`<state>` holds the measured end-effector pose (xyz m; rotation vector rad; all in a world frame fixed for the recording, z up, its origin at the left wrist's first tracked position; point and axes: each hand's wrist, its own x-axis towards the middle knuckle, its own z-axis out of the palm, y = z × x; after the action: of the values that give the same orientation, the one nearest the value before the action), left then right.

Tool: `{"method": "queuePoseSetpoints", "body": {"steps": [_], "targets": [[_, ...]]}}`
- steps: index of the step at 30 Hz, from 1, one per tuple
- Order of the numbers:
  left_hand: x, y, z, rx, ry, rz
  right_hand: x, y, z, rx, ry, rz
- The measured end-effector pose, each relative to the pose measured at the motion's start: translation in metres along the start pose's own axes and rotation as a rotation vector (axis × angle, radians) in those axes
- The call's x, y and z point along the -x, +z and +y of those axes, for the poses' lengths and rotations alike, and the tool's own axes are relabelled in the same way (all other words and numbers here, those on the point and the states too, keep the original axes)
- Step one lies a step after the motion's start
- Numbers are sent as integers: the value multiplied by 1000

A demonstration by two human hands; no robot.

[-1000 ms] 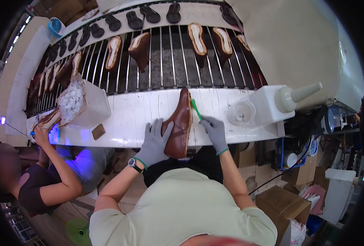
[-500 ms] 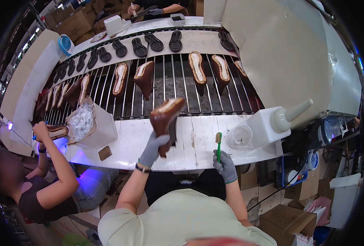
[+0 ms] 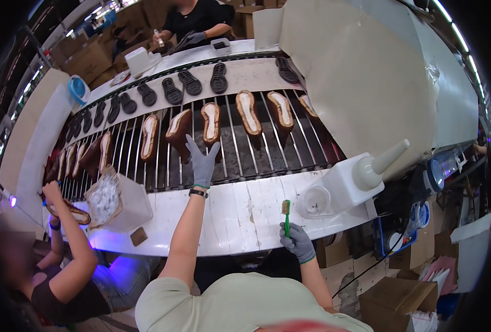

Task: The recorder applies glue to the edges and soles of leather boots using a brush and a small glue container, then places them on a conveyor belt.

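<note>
My left hand (image 3: pixel 202 165), in a grey glove, reaches out over the roller rack with its fingers spread. Just beyond its fingertips a brown shoe upper (image 3: pixel 210 123) lies sole side up, showing a pale inner strip and a tan rim. Whether the fingers still touch it, I cannot tell. Another brown shoe upper (image 3: pixel 179 126) leans to the left of it. Above the near edge of the white table, my gloved right hand (image 3: pixel 297 243) is closed round the green handle of a small brush (image 3: pixel 286 213), bristles up.
A white squeeze bottle (image 3: pixel 345 180) lies at the right. Black soles (image 3: pixel 219 78) line the far ledge behind the rollers (image 3: pixel 234 149). A white bin (image 3: pixel 132 202) stands at the left, near a co-worker's arm (image 3: pixel 71 221). Another person (image 3: pixel 193 22) works across the line.
My left hand has carried the brown shoe upper forward onto the rollers and opened beside it. The view has shifted; my right hand still holds the brush.
</note>
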<state>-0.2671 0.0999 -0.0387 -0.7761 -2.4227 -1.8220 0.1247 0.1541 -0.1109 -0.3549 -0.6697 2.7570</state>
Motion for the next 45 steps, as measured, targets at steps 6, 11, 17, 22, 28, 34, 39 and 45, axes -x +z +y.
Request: {"method": "queuePoseSetpoints", "body": {"steps": [6, 11, 17, 22, 28, 34, 39, 45], "targets": [[-15, 66, 47, 594, 165, -219, -3, 1, -6, 29, 89, -11], [-56, 165, 29, 868, -283, -477, -14, 8, 1, -76, -12, 37], [-119, 290, -9, 843, -431, -469, -27, 8, -5, -43, 73, 72], [-166, 346, -17, 1159, -613, -360, -27, 11, -12, -43, 130, 40], [-160, 334, -17, 971, -568, -539, -26, 17, -22, -27, 209, 71], [-114, 329, -4, 933, -475, -585, -25, 15, -22, 49, 239, 76], [-81, 258, 51, 1070, -491, -790, -20, 8, -17, 52, 151, -32], [-6, 109, 127, 1224, -198, -113, -1, 24, -35, 369, -98, 203]]}}
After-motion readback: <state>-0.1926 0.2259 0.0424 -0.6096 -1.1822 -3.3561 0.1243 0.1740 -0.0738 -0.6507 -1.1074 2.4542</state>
